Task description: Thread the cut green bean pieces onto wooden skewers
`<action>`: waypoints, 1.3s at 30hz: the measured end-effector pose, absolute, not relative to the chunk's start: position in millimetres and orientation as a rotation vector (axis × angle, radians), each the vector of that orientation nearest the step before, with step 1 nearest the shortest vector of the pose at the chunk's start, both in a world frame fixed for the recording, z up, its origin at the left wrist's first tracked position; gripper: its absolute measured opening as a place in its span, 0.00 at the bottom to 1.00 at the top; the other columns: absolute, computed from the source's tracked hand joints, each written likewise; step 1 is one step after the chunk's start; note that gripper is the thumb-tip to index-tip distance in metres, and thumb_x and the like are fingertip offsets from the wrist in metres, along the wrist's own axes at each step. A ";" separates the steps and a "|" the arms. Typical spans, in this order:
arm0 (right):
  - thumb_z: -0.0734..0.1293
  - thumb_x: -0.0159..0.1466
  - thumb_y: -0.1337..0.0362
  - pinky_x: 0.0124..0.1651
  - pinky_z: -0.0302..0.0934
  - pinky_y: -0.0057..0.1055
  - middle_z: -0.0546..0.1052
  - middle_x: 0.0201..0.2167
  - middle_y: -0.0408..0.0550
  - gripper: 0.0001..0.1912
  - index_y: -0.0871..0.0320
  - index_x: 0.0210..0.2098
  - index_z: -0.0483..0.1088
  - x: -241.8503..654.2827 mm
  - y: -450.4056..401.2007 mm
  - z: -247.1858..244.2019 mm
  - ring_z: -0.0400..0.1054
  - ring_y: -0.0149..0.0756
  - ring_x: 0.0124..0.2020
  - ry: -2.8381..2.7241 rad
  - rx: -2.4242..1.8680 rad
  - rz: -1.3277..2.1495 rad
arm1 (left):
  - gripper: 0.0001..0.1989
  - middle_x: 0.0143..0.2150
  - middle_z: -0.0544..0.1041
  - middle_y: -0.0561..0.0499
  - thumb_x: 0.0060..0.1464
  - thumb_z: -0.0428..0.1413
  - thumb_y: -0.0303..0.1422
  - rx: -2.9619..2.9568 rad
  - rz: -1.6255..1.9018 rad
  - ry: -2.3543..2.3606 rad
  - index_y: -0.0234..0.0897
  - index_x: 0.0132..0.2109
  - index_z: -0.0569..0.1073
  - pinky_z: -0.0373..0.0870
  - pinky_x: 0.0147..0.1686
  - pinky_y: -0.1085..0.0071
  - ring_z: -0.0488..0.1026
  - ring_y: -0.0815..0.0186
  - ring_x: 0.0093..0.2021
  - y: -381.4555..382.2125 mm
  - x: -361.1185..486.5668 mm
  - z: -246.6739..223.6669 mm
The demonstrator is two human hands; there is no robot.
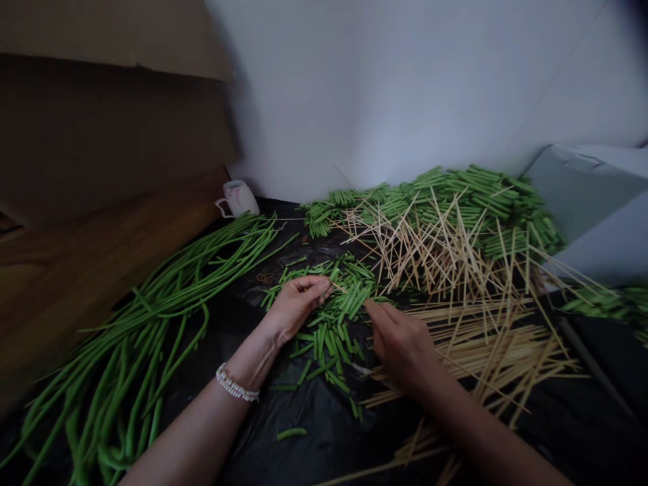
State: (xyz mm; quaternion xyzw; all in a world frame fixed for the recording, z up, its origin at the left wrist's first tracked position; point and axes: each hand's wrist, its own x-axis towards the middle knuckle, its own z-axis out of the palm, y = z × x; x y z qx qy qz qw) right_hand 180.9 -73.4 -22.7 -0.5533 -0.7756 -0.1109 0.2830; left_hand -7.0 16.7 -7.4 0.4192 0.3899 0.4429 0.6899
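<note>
Short bean piece (335, 274) at frame centre, pinched in your left hand (298, 305). Thin stick (340, 288) beside it, pointing toward your right hand (403, 343): fingers narrow, can't tell their hold. Cut pieces (330, 343) below; loose sticks (480, 351) right; long beans (167, 293) left.

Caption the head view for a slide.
Left hand and right hand over cut bean pieces, with long yardlong beans at left and thin wooden skewers at right.
</note>
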 end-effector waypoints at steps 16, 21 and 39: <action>0.56 0.66 0.73 0.32 0.58 0.26 0.74 0.26 0.44 0.14 0.59 0.32 0.71 178.0 -72.0 -15.2 0.69 0.31 0.28 -1.984 -1.454 0.138 | 0.13 0.30 0.78 0.50 0.38 0.70 0.34 0.917 0.961 0.878 0.31 0.32 0.80 0.66 0.34 0.76 0.70 0.73 0.30 12.8 -2.8 -8.8; 0.55 0.63 0.76 0.31 0.59 0.30 0.76 0.30 0.50 0.17 0.65 0.45 0.72 180.5 -74.1 -20.5 0.70 0.37 0.29 -2.058 -1.462 -0.178 | 0.13 0.30 0.78 0.50 0.39 0.70 0.35 0.913 0.950 0.877 0.31 0.32 0.80 0.65 0.34 0.77 0.70 0.73 0.30 11.6 -1.5 -10.5; 0.55 0.63 0.74 0.31 0.57 0.27 0.75 0.27 0.46 0.14 0.59 0.36 0.72 178.6 -74.0 -13.6 0.68 0.32 0.27 -1.998 -1.487 0.066 | 0.13 0.28 0.79 0.50 0.38 0.70 0.34 0.921 0.941 0.888 0.32 0.31 0.80 0.66 0.35 0.74 0.72 0.72 0.30 10.4 0.6 -13.4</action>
